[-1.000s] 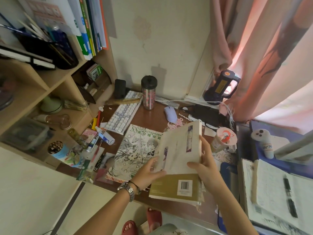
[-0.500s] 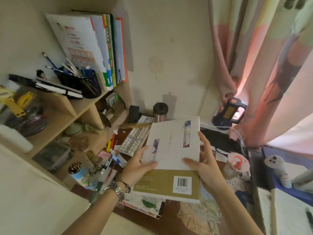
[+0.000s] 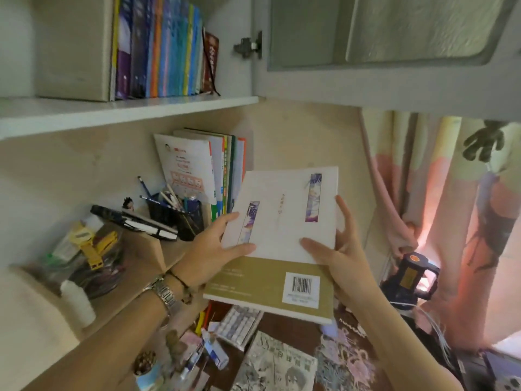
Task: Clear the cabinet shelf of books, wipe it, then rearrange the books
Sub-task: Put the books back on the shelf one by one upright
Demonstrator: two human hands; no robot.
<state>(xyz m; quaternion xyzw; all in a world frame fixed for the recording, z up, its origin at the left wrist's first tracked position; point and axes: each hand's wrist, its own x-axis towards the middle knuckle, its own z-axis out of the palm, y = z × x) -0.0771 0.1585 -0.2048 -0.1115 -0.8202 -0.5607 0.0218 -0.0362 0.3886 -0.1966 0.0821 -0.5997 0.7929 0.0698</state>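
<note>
Two books (image 3: 282, 238) stacked, white one on an olive one, held in mid-air below the cabinet shelf (image 3: 127, 112) | left hand (image 3: 214, 249) and right hand (image 3: 338, 255) grip the stack's sides, thumbs on top | step: likely rearranging, row of books (image 3: 163, 49) already upright | next: lift and turn the stack upright.

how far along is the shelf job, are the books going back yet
Seemingly late on. A row of books already stands on the cabinet shelf. In hand: the left hand and right hand grip a stack of books below it. Left: shelving that stack. Whether wiping happened can't be told.
</note>
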